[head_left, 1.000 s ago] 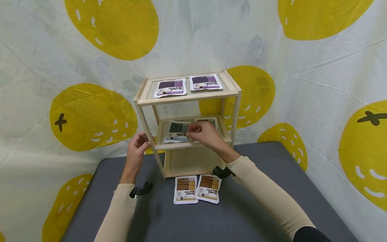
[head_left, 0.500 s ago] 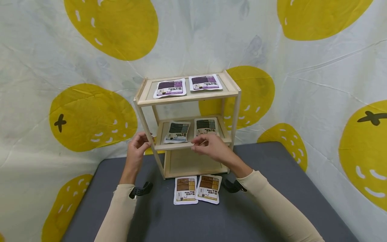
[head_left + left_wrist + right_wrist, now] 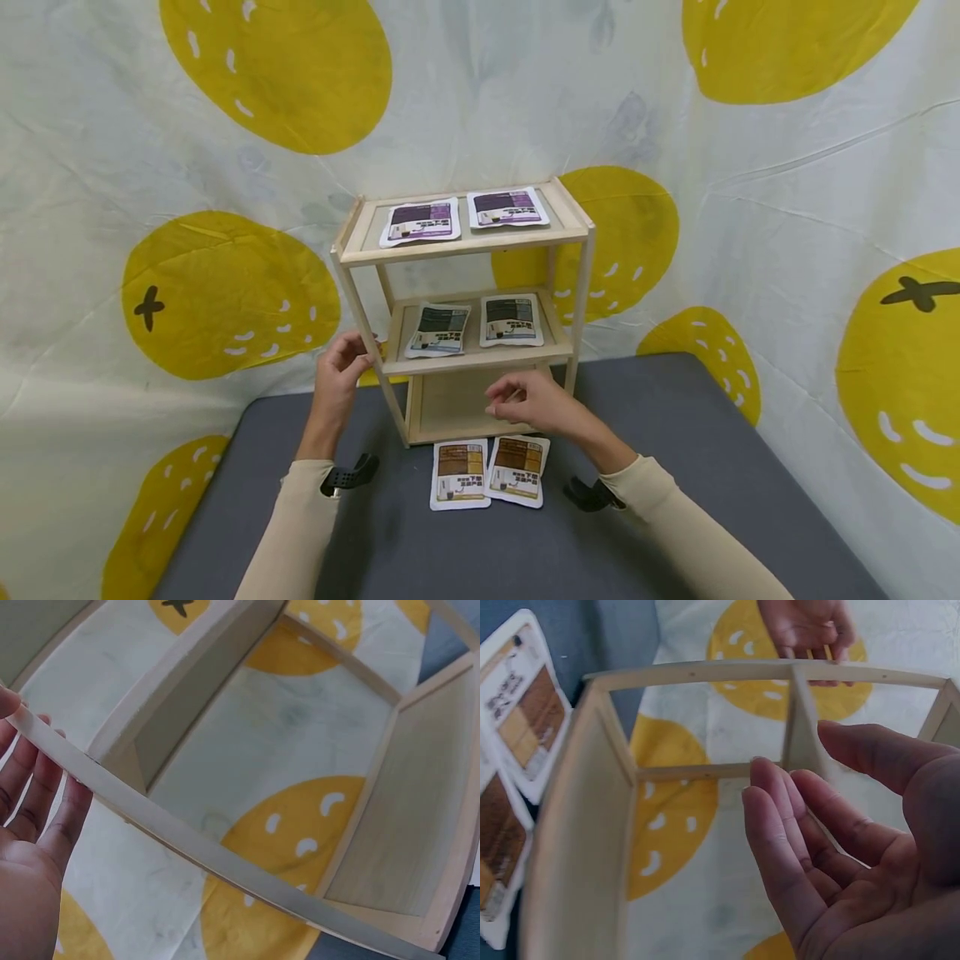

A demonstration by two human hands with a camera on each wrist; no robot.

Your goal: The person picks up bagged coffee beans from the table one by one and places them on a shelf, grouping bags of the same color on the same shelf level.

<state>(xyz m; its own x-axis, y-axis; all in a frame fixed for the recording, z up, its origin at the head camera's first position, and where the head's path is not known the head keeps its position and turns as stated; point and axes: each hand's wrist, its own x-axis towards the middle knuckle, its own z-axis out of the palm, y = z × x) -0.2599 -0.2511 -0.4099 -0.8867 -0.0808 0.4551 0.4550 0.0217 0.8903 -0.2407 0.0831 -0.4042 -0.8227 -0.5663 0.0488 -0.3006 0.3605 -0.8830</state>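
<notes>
A small three-tier wooden shelf (image 3: pixel 468 361) stands near the patterned cloth. My left hand (image 3: pixel 341 367) holds its front left post (image 3: pixel 202 847), thumb on one side and fingers on the other. My right hand (image 3: pixel 536 404) hovers before the bottom tier with nothing in it, its fingers loosely bent and apart from the thumb in the right wrist view. Below it, two brown-labelled pouches (image 3: pixel 460 473) (image 3: pixel 516 469) lie side by side on the grey surface. On the middle tier rest two dark green-labelled pouches (image 3: pixel 438 329) (image 3: pixel 511 319).
Two purple-labelled pouches (image 3: pixel 421 221) (image 3: pixel 508 207) lie on the top tier. The bottom tier (image 3: pixel 457 404) is a plain board near the grey surface (image 3: pixel 675 467). A pale cloth (image 3: pixel 787 208) with yellow fruit prints hangs behind and at both sides.
My right hand has come away from the middle tier and moved down in front of the bottom tier, uncovering the right green-labelled pouch. My left hand has stayed at the post.
</notes>
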